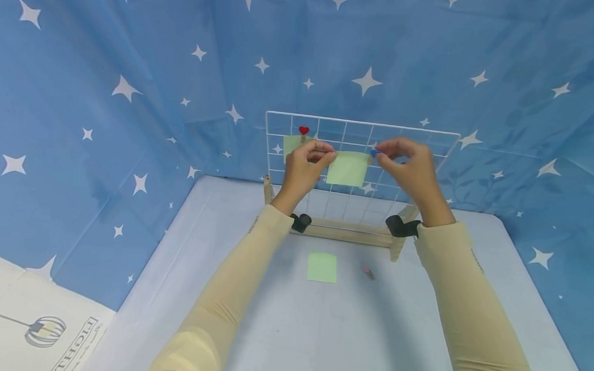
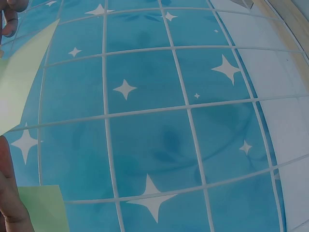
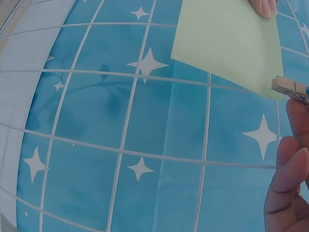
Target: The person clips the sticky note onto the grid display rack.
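Note:
A pale green sticky note (image 1: 347, 169) is held up against the white wire grid (image 1: 362, 123). My left hand (image 1: 303, 168) pinches it by its upper left corner. At its upper right corner, my right hand (image 1: 411, 165) pinches a small wooden clothespin (image 3: 289, 88) with a blue decoration. In the right wrist view the clothespin's tip is right at the note's edge. Another green note (image 1: 291, 144) hangs on the grid's upper left, under a clothespin with a red heart (image 1: 304, 130); my left hand partly covers that note.
Wooden feet and a wooden bar (image 1: 347, 234) support the grid on the white table (image 1: 287, 344). In front of it lie a third green note (image 1: 322, 267) and a clothespin with a pink decoration (image 1: 368, 271). Behind hangs a blue star-patterned cloth (image 1: 286, 31).

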`<state>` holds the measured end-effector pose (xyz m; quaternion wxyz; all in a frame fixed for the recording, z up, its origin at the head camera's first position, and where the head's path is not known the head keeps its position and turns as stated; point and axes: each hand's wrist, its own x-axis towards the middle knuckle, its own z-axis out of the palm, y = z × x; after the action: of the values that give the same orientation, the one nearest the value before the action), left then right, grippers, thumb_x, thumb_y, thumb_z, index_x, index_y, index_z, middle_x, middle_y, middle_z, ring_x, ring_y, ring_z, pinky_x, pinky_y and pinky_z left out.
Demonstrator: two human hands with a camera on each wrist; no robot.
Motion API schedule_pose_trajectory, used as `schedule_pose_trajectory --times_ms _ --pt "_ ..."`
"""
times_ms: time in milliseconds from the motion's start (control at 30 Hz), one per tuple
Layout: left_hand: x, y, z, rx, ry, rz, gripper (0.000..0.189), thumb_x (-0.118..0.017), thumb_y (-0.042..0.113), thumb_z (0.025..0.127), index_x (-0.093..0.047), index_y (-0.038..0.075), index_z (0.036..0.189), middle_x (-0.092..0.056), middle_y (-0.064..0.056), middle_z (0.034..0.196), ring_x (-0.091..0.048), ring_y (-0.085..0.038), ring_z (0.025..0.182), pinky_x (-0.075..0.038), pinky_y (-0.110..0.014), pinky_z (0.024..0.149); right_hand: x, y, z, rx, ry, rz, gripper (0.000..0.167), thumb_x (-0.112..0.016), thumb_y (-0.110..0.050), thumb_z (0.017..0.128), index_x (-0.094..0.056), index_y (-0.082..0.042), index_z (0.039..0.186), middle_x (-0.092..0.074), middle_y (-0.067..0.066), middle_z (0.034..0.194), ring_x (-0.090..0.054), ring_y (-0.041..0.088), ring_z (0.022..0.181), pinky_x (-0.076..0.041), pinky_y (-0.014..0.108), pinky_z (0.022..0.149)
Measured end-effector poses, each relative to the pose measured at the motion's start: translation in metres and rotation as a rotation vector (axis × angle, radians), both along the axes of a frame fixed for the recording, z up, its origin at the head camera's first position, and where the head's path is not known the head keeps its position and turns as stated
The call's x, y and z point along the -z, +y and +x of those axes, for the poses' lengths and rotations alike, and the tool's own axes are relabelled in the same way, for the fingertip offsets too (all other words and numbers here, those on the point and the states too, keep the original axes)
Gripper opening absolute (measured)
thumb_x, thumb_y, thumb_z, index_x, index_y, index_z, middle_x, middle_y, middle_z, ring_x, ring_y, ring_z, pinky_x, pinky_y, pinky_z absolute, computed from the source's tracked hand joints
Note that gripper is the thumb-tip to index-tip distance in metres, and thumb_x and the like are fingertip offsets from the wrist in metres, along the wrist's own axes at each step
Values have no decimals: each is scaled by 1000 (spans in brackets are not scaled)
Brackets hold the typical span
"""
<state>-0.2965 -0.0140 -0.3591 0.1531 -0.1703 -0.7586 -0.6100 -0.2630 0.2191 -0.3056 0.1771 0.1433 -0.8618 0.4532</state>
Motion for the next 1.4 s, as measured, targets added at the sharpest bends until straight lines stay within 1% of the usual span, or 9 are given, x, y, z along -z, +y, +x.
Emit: schedule_pose_trajectory --times_ms 133,400,500,700,833,1000,1133,1267,1400 --pt "0 1 -2 -6 22 11 18 -75 23 106 -76 7 114 -82 -9 104 -70 -18 92 -58 -27 60 -1 -1 -1 4 7 0 19 -73 -11 103 -77 2 115 -74 -3 94 -62 7 89 -45 24 70" --pt "1 4 -4 -22 16 36 17 -73 24 107 -77 8 114 -81 -7 106 -69 -16 92 -60 -27 61 -1 -3 -3 -2 2 -1 17 -72 -10 103 -77 3 113 -71 -14 90 -62 8 89 -46 25 70" --pt "1 5 -4 -24 11 45 17 -72 23 107 -77 8 114 -81 -7 106 -70 -16 92 -59 -27 61 -1 -5 -5 -4 6 -1 16 -72 -9 103 -77 3 112 -71 -14 89 -62 8 88 -45 26 70" --pt "0 7 -4 -31 20 51 18 -73 23 107 -77 8 114 -81 -7 106 -70 -17 93 -59 -27 60 1 -9 -8 11 70 -11 16 -69 -4 102 -76 5 112 -74 7 100 -59 8 84 -41 22 59" --pt "-1 8 -6 -43 45 51 18 -73 23 107 -77 7 114 -81 -8 105 -70 -18 93 -57 -27 58 0 -12 -11 16 131 -17 14 -68 -2 102 -76 6 111 -75 18 107 -58 6 82 -38 19 56" --pt "0 9 -7 -50 70 54 17 -73 21 107 -77 6 113 -81 -9 104 -70 -19 92 -56 -25 57 -3 -16 -13 29 181 -18 14 -69 0 101 -77 6 110 -76 20 108 -56 3 76 -36 18 54" --pt "1 11 -8 -54 73 67 17 -73 21 107 -77 5 112 -81 -10 103 -70 -18 91 -57 -25 58 -9 -19 -15 36 211 -8 14 -69 1 101 -78 7 110 -77 22 109 -52 -1 65 -35 16 52" --pt "1 12 -9 -63 64 79 17 -73 21 107 -77 5 112 -81 -10 104 -70 -17 91 -59 -26 59 -15 -22 -17 39 203 46 15 -69 0 101 -80 5 111 -77 24 110 -50 -5 54 -38 14 51" --pt "0 14 -10 -73 65 85 17 -72 22 107 -77 6 112 -81 -10 103 -70 -16 90 -59 -27 60 -20 -26 -20 25 168 106 15 -69 -1 101 -80 3 111 -78 24 112 -48 -2 47 -40 15 49"
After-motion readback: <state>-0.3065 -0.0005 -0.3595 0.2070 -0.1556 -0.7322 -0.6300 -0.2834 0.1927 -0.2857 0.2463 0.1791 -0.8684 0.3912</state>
